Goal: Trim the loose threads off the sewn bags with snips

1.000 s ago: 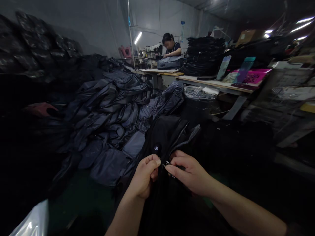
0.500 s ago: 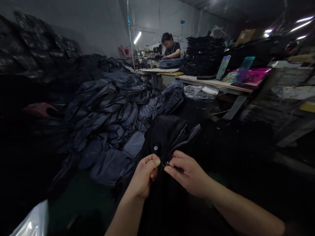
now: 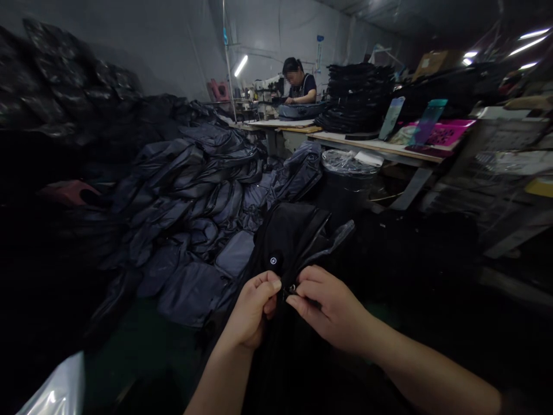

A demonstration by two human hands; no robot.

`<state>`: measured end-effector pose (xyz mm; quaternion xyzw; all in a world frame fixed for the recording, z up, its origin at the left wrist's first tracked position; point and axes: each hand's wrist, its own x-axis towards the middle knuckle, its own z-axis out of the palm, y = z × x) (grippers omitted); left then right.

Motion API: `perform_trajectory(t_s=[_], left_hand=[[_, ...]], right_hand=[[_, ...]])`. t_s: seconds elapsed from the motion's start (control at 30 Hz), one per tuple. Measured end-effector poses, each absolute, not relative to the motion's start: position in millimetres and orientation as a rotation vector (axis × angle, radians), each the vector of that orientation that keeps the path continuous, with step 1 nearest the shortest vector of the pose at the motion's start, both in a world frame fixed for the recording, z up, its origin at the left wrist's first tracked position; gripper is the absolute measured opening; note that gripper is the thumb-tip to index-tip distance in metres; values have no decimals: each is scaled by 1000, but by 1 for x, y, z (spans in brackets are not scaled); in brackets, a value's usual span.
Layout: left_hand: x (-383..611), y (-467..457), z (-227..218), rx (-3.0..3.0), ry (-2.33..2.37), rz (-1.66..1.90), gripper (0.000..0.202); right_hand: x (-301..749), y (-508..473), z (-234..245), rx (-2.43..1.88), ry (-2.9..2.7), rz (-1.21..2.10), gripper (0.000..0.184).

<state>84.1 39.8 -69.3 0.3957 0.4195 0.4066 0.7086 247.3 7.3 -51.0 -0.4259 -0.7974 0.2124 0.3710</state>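
Observation:
In front of me stands a black backpack [image 3: 290,233] with a small round white logo and a grey lining showing at its opening on the right. My left hand [image 3: 254,305] is closed in a pinch on the bag's dark fabric edge, just below the logo. Close beside it, my right hand [image 3: 329,302] pinches with thumb and forefinger at a small shiny zipper pull [image 3: 291,289]. The lower part of the bag merges into shadow, so its shape there is hard to make out.
A large heap of dark grey bags [image 3: 194,190] lies to the left. Behind are a bin with a plastic liner [image 3: 352,184], a worktable [image 3: 375,145], a stack of black pieces [image 3: 358,95] and a pink basket [image 3: 449,135]. A co-worker [image 3: 298,83] sits at a sewing machine.
My right fingers have shifted slightly at the zipper pull, which shows more clearly now. My left hand stays in place. The co-worker's arm has moved a little.

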Motion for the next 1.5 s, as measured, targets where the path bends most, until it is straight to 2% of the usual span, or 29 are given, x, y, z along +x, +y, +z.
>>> perform_trajectory(t_s=[0.17, 0.37, 0.8, 1.3, 1.5], left_hand=[[84, 38, -69, 885, 938, 901, 25], [84, 38, -70, 886, 929, 907, 25], [84, 38, -70, 873, 924, 911, 25], [84, 39, -71, 898, 943, 911, 25], [84, 39, -71, 890, 920, 913, 25]], right_hand=[[246, 6, -44, -1095, -1969, 738, 23], [246, 6, -45, -1079, -1894, 818, 24], [244, 5, -50, -1061, -1804, 870, 23], [247, 7, -56, -1043, -1913, 723, 22], [244, 5, -53, -1083, -1788, 869, 23]])
